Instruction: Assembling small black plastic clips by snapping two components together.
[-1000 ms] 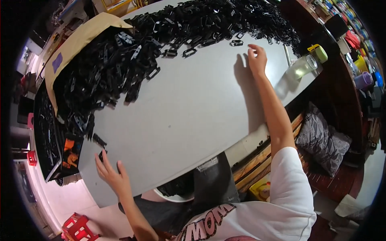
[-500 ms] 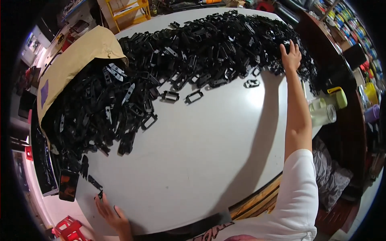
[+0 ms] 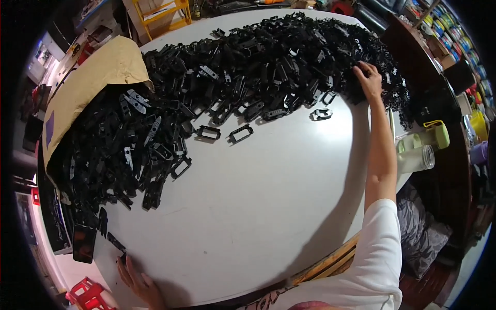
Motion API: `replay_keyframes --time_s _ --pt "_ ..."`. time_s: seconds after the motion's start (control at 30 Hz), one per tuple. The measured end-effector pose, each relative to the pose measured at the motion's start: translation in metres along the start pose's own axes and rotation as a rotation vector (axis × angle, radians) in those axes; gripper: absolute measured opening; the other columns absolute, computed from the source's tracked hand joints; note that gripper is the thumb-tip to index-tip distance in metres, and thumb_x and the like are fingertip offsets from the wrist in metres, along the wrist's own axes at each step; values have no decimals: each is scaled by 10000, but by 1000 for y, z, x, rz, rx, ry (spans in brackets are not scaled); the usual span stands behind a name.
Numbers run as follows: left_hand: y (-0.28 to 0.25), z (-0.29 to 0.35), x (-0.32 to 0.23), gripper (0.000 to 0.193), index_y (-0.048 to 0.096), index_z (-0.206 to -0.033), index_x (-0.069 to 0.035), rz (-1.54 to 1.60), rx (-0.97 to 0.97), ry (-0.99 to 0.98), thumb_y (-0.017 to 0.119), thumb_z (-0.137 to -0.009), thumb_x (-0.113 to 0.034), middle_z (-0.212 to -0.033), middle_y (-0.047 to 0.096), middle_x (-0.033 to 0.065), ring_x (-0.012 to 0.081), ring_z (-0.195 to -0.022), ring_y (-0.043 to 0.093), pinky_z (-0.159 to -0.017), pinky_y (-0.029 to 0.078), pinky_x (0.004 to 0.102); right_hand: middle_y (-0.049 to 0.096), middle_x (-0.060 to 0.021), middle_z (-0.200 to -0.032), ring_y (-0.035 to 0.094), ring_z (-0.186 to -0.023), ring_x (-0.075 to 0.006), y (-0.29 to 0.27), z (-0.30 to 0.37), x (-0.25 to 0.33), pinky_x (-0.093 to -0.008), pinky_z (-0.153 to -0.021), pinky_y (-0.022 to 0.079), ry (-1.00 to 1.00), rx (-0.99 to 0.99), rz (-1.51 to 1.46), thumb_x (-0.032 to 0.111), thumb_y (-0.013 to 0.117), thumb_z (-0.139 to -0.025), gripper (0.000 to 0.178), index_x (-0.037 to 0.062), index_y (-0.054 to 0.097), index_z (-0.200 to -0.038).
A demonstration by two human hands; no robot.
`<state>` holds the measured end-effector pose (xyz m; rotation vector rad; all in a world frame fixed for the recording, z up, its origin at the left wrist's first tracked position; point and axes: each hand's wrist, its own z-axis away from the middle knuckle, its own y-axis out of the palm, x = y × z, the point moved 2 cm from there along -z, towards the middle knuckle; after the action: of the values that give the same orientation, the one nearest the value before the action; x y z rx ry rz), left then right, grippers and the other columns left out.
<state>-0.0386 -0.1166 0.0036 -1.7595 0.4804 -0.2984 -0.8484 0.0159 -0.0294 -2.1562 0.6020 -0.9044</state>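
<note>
A long heap of black plastic frame-like parts point(image 3: 248, 67) curves along the far side of the white table point(image 3: 248, 196). My right hand point(image 3: 369, 81) reaches into its right end, fingers bent inward and tips down among the small parts. What those fingertips hold, if anything, is too small and dark to make out. At the lower left, my left hand point(image 3: 135, 281) lies low over the tabletop, fingers stretched out. Just beyond its fingertips is a slim black part point(image 3: 116, 242). Several rectangular frames, such as one black frame point(image 3: 241, 134), lie loose before the heap.
A large brown paper sack point(image 3: 93, 77) spills parts on the left. Below it a dark phone point(image 3: 84, 244) sits at the table's edge. Beyond my right arm stand a clear jar point(image 3: 416, 159) and a green-lidded bottle point(image 3: 436, 135). A red stool point(image 3: 89, 294) is on the floor.
My right hand's spread fingers have curled in and its tips have come down onto the heap. The left hand stays by the slim part. The whole view has shifted slightly.
</note>
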Motion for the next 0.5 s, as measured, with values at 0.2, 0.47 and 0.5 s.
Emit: replay_keyframes --time_s 0.2,0.47,0.5 --pt "17 1 3 594 431 -1343 -26 101 -86 103 424 -749 -3 -1396 381 221 407 -1293 335 -1085 234 489 559 -32 -1230 476 -1166 -277 -22 54 37 -411 -939 428 -44 -86 82 515 659 -755 442 263 669 -1117" --pt "8 3 -4 558 426 -1336 -43 100 -1 42 466 -780 0 -1412 347 201 378 -1310 302 -1085 229 471 607 -70 -1131 504 -1083 -312 -43 142 119 -404 -911 437 -161 -89 43 392 696 -724 368 202 694 -1039" --pt "8 4 -2 552 435 -1326 -42 104 -5 51 473 -777 1 -1408 354 199 376 -1306 309 -1082 236 469 610 -67 -1127 507 -1078 -312 -44 153 132 -406 -911 437 -178 -84 24 390 695 -725 362 201 696 -1032"
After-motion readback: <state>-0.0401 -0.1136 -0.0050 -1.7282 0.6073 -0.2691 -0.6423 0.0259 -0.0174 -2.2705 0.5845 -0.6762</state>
